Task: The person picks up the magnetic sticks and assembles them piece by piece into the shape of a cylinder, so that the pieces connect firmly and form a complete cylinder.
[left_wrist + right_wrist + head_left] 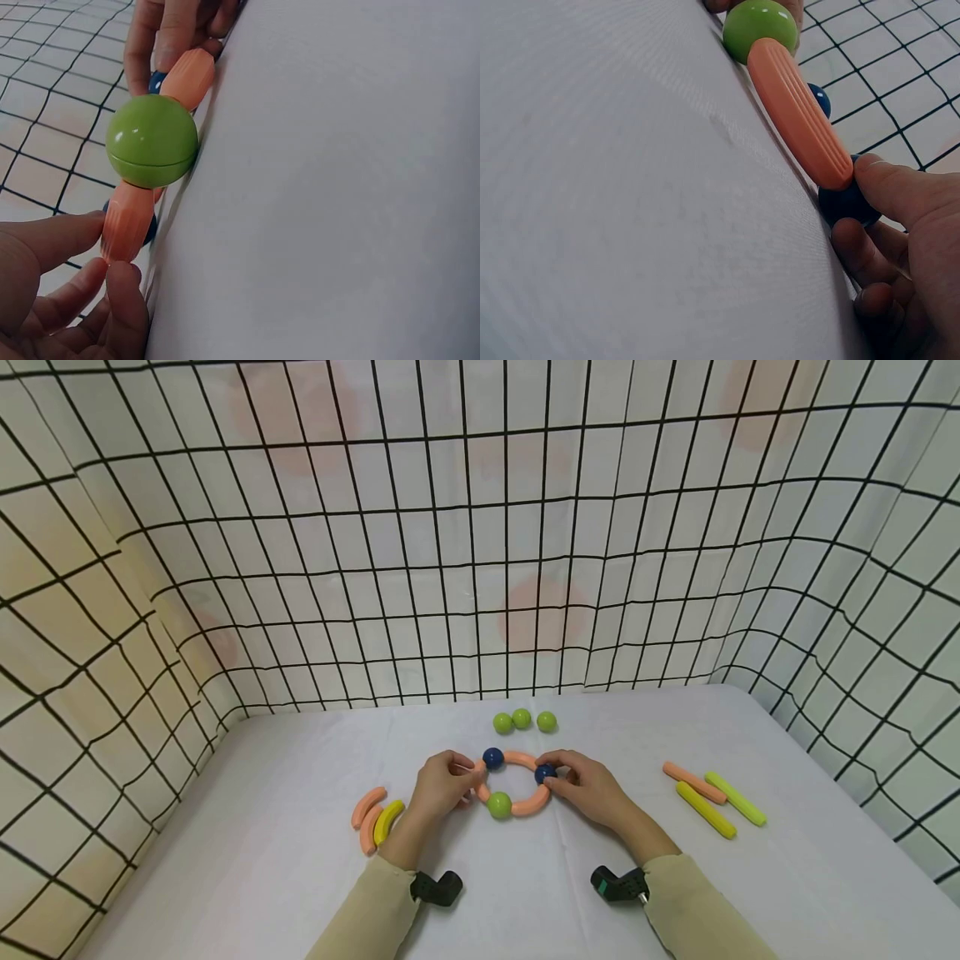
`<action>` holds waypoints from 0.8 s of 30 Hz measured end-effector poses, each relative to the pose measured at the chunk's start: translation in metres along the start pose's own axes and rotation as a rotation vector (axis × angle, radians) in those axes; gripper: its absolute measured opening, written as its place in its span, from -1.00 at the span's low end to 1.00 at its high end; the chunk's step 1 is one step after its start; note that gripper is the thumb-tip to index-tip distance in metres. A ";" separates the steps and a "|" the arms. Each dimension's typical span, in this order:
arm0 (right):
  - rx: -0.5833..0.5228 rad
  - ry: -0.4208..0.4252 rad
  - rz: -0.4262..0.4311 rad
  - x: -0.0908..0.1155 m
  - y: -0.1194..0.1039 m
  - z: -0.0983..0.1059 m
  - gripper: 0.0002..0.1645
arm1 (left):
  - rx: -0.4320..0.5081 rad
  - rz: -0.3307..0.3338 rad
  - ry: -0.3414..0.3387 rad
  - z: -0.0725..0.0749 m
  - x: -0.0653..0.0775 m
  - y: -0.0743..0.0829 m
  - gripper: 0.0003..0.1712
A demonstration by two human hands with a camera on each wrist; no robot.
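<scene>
A ring of curved orange sticks and balls lies on the white table in front of me. Its green ball (499,805) is at the near side, with one dark blue ball (492,758) at the far left and another dark blue ball (545,774) on the right. My left hand (442,787) pinches the left curved orange stick (126,223) between thumb and fingers. On the other side, my right hand (588,785) pinches the right blue ball, where it meets the near-right curved orange stick (801,114). The ball's far side is hidden by my fingers.
Behind the ring sit three loose green balls (522,719). To the left are curved orange sticks (368,807) and a curved yellow stick (388,822). Straight sticks, orange (694,782), yellow (706,810) and yellow-green (736,798), lie at right. A black grid (472,564) surrounds the table.
</scene>
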State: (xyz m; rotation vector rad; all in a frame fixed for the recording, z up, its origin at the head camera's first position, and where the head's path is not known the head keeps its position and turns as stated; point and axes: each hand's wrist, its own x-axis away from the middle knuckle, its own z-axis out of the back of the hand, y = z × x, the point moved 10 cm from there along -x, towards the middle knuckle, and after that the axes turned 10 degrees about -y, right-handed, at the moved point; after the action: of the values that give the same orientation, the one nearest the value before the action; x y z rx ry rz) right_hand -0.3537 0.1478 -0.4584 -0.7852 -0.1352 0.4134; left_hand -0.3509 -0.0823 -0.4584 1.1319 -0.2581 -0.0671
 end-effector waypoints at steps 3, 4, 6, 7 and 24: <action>0.005 0.000 0.004 0.000 -0.001 0.000 -0.64 | -0.013 -0.002 -0.007 -0.002 0.000 0.001 -0.70; 0.006 0.000 0.005 0.000 -0.001 0.001 -0.64 | -0.017 -0.003 -0.009 -0.002 0.000 0.001 -0.70; 0.006 0.001 0.006 0.001 -0.002 0.001 -0.64 | -0.021 -0.005 -0.011 -0.003 0.001 0.001 -0.71; 0.005 0.000 0.006 0.001 -0.002 0.001 -0.64 | -0.021 -0.005 -0.012 -0.003 0.001 0.001 -0.71; 0.003 0.003 -0.020 0.000 -0.002 0.000 -0.63 | -0.038 -0.029 -0.028 -0.004 0.000 0.000 -0.73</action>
State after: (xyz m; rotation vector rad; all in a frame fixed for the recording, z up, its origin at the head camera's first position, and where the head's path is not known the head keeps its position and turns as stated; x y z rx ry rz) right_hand -0.3529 0.1469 -0.4569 -0.7814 -0.1396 0.3938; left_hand -0.3504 -0.0787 -0.4599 1.0974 -0.2641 -0.1126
